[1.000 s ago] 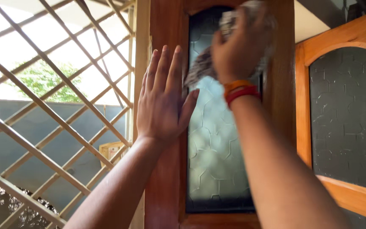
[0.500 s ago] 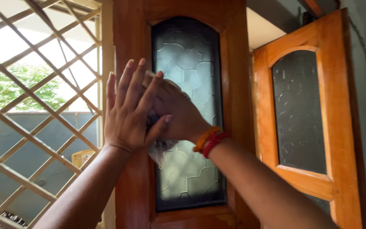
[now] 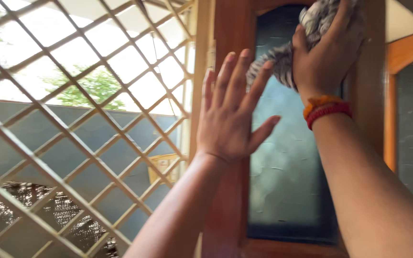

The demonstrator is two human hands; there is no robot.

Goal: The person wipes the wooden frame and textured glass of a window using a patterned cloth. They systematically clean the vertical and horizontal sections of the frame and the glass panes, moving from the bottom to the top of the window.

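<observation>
Cloth (image 3: 283, 59), grey and mottled, is bunched in the right hand (image 3: 326, 57) and pressed against the upper part of a glass pane (image 3: 288, 162) set in a brown wooden door (image 3: 228, 33). The fingers of that hand are curled tight around the cloth, with a loose end trailing out to the left below the thumb. Orange and red bands (image 3: 326, 109) circle the right wrist, and the forearm runs down to the lower right corner of the view.

The left hand (image 3: 233, 114) is flat and wide open, fingers spread and pointing up, thumb angled out to the right. It holds nothing. Its palm lies over the door's left stile, with the thumb and nearest fingertips reaching across the edge of the pane, just beside the hanging end of the cloth.

The pane is dark, patterned and hazy, framed by wood on both sides and below. To the left, a diagonal lattice grille (image 3: 72, 143) fills the opening, with a green tree (image 3: 87, 86) and a grey wall (image 3: 48, 124) visible beyond it. At the right edge, a second, lighter orange door (image 3: 407, 48) with its own dark glass panel stands near the first.
</observation>
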